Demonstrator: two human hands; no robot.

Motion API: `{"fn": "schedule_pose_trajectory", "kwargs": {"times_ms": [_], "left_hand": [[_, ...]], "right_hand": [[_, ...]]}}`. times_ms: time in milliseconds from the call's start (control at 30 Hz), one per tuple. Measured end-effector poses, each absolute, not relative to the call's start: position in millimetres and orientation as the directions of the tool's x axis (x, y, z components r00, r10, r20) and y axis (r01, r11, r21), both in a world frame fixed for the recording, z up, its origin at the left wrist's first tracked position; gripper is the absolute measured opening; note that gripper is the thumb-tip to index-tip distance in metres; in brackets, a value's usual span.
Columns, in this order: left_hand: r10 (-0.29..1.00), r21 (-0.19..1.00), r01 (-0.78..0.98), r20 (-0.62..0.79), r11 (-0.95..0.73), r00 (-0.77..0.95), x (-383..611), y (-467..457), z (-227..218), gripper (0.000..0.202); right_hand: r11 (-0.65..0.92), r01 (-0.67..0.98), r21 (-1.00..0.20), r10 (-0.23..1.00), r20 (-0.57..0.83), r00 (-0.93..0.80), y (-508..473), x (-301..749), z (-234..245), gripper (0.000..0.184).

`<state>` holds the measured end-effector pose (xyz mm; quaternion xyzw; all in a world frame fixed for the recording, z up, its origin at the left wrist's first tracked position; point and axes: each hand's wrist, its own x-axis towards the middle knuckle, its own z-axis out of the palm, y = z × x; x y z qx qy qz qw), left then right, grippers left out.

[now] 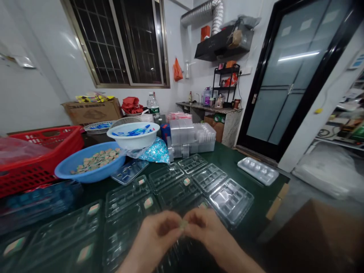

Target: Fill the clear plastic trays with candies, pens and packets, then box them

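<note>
My left hand (155, 231) and my right hand (209, 233) meet low in the middle of the view, above the trays. Thumbs and forefingers of both are pinched on a small pale greenish piece (182, 224); blur and my fingers hide most of it. Under and around them lie clear plastic blister trays (209, 177) with moulded compartments. Several trays each hold one small block striped in orange, white and green, such as this striped block (148, 203). Many similar small blocks (98, 161) fill a blue basin (64, 172) at the left.
A white bowl (133, 138) of blue items and a bag of blue beads (156, 151) stand beyond the trays. Stacked clear boxes (182, 132) are at the table's back. A red basket (36, 170) sits left; a white tray (258, 170) lies right. A cardboard box (318, 235) is lower right.
</note>
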<state>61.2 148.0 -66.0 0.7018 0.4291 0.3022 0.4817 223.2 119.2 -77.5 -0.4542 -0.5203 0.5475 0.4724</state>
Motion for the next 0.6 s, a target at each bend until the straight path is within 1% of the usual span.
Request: {"fn": "schedule_pose_trajectory", "kwargs": {"times_ms": [67,133,200,233,267,400,500,600], "left_hand": [[0.877,0.932,0.312,0.011,-0.182,0.48,60.9,165.7,-57.1,0.016],[0.89,0.941,0.302,0.001,-0.156,0.455,60.8,189.3,-51.0,0.019],[0.936,0.942,0.31,0.013,-0.129,0.353,61.1,221.1,-49.5,0.023],[0.965,0.933,0.34,0.029,-0.119,0.259,61.6,239.8,-50.8,0.025],[0.979,0.928,0.357,0.038,-0.109,0.2,62.6,259.8,-53.4,0.025],[0.996,0.9,0.429,0.062,-0.081,0.059,72.0,337.0,-73.3,0.022],[0.997,0.843,0.533,0.074,-0.069,0.012,82.7,375.8,-90.2,0.019],[0.994,0.755,0.652,0.106,-0.075,-0.008,90.7,394.7,-102.3,0.021]], "right_hand": [[-0.016,-0.062,-0.998,0.992,-0.008,-0.123,132.1,223.7,-73.6,0.018],[0.0,-0.109,-0.994,0.994,0.011,-0.106,142.5,225.3,-71.8,0.021],[0.028,-0.146,-0.989,0.996,0.041,-0.083,147.9,228.2,-73.9,0.027],[0.043,-0.144,-0.989,0.996,0.053,-0.069,148.4,230.1,-76.7,0.03],[0.057,-0.129,-0.99,0.996,0.065,-0.056,147.4,232.4,-80.6,0.031],[0.059,-0.041,-0.997,0.997,0.061,-0.056,133.4,246.1,-100.9,0.031],[-0.01,0.026,-1.0,0.994,-0.012,-0.104,121.3,260.2,-111.4,0.03],[-0.064,0.052,-0.997,0.988,-0.07,-0.137,112.7,272.5,-116.0,0.032]]}}
